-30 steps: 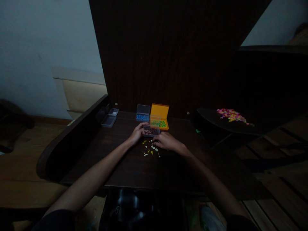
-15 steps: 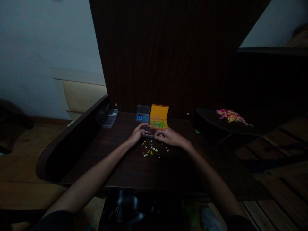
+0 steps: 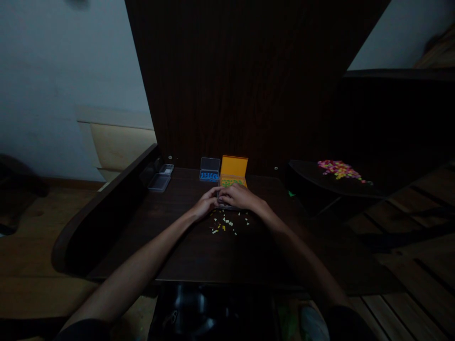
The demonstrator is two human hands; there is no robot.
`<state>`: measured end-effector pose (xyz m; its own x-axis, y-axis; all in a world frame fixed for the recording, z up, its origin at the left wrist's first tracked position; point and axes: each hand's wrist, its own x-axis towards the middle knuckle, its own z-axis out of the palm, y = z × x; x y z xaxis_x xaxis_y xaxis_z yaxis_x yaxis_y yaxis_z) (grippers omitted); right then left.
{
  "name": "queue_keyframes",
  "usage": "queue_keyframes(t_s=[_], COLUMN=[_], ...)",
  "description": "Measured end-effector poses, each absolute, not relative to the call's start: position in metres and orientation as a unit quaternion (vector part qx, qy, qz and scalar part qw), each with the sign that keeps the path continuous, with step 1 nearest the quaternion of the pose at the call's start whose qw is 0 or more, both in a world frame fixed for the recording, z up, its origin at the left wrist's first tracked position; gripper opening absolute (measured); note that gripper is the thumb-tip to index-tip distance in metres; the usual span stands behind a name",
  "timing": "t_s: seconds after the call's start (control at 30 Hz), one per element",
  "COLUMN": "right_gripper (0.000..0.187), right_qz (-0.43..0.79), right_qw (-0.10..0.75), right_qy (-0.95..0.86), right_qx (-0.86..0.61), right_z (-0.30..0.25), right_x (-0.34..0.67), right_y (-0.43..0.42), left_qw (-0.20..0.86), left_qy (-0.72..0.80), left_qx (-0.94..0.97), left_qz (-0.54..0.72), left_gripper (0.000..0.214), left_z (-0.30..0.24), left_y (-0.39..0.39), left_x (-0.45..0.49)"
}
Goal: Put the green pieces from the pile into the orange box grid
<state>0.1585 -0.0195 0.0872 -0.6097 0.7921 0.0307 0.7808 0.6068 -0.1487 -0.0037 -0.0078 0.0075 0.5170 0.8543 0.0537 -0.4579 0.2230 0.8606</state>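
Observation:
My left hand (image 3: 206, 204) and my right hand (image 3: 239, 197) meet over a small clear plastic box (image 3: 227, 206) on the dark table (image 3: 185, 246). Both hands curl over the box and hide most of it; only its near edge shows. Just behind them stands an open orange box (image 3: 233, 170) with green and yellow beads inside. A clear box with blue beads (image 3: 209, 170) sits to its left. Several small yellow and white beads (image 3: 224, 223) lie scattered on the table right in front of my hands.
Two shut clear boxes (image 3: 159, 179) lie at the table's back left by the raised rim. A pile of pink and yellow beads (image 3: 339, 169) rests on a dark surface to the right. A tall dark panel stands behind the table.
My right hand has moved left and forward from the scattered beads onto the clear box, now covering it together with my left hand.

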Motion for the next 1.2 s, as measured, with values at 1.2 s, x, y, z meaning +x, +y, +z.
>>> queue_keyframes(t_s=[1.2], right_gripper=[0.023], right_qz=[0.076], right_qw=[0.003], right_qy=[-0.888], right_qx=[-0.454], right_z=[0.051], right_x=[0.151], right_y=[-0.039], left_qw=[0.681], left_qy=[0.288], left_qx=[0.406], left_qz=[0.537], left_gripper=[0.059], left_z=[0.000], left_y=[0.008], left_x=[-0.010])
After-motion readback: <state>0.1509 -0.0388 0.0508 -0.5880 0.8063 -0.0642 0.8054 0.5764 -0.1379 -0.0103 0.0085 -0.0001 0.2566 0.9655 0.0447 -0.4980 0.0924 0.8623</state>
